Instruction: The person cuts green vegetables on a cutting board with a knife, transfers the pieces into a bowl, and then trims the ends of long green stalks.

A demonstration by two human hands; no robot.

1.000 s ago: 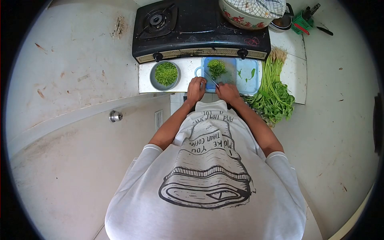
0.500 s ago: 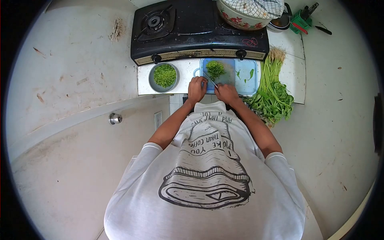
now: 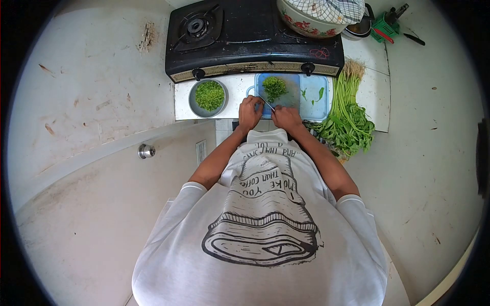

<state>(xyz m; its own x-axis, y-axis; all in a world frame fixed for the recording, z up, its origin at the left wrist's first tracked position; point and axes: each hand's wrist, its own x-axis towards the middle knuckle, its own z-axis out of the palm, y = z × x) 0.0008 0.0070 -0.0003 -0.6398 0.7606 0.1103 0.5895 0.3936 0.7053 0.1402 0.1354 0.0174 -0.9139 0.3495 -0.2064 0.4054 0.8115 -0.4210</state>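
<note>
My right hand point(image 3: 287, 118) is closed round the handle of a knife point(image 3: 267, 103), whose thin blade slants up and left over the blue cutting board point(image 3: 290, 104). Close to the blade, at the board's left edge, my left hand point(image 3: 250, 113) has its fingers curled together; whatever they hold is hidden. A small heap of chopped greens point(image 3: 274, 88) lies on the board just beyond both hands. Loose leaves point(image 3: 320, 94) rest on the lighter right part of the board. To the left, a grey bowl point(image 3: 193, 106) holds finely chopped greens point(image 3: 210, 95).
A bundle of leafy stems with roots point(image 3: 347, 109) lies right of the board, its leaves hanging over the counter edge. Behind stands a black gas stove point(image 3: 245, 46) carrying a floral pot point(image 3: 311, 25). A green basket point(image 3: 380, 28) with utensils sits at the back right.
My right hand and the knife have shifted slightly to the left, bringing the blade nearer my left hand. The greens and the bowl look the same.
</note>
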